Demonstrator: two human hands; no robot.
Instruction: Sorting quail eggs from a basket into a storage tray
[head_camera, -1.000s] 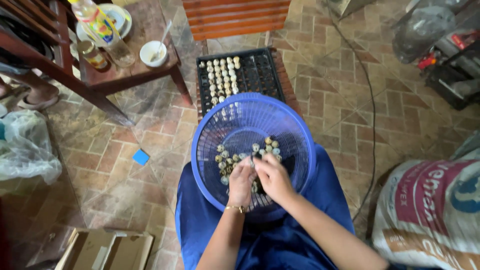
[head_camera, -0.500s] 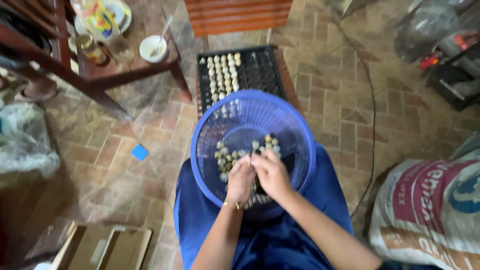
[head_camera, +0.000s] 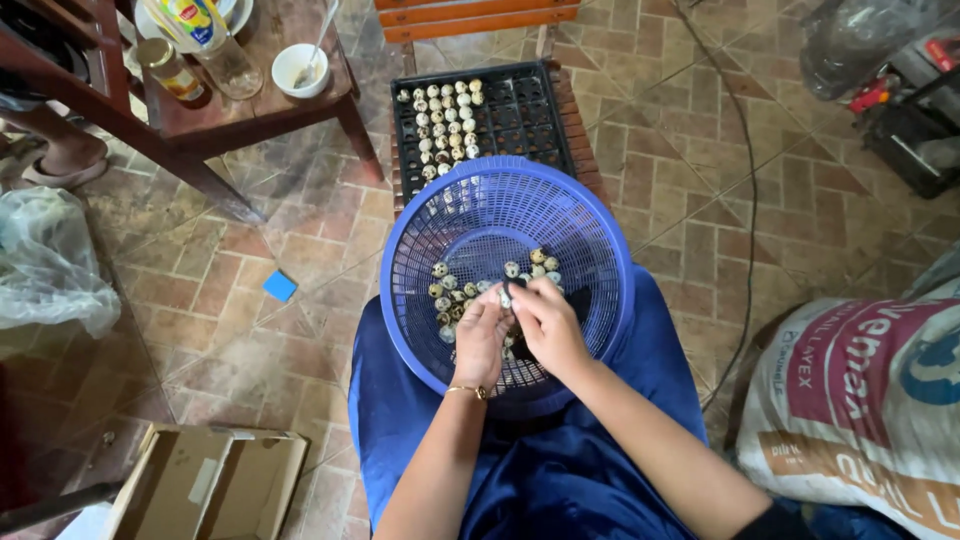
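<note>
At lower centre, the left hand and right hand meet inside the blue basket, fingers pinched together on one speckled egg. Beyond its far rim lies the black tray, right half unfilled; open tiles flank both.

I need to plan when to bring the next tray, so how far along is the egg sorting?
Done: the black tray has its upper left corner filled with small speckled eggs. In hand: both the left hand and the right hand are in the blue basket on the lap, fingers meeting on one egg. Left: a small heap of eggs in the basket and most tray cells empty.
</note>
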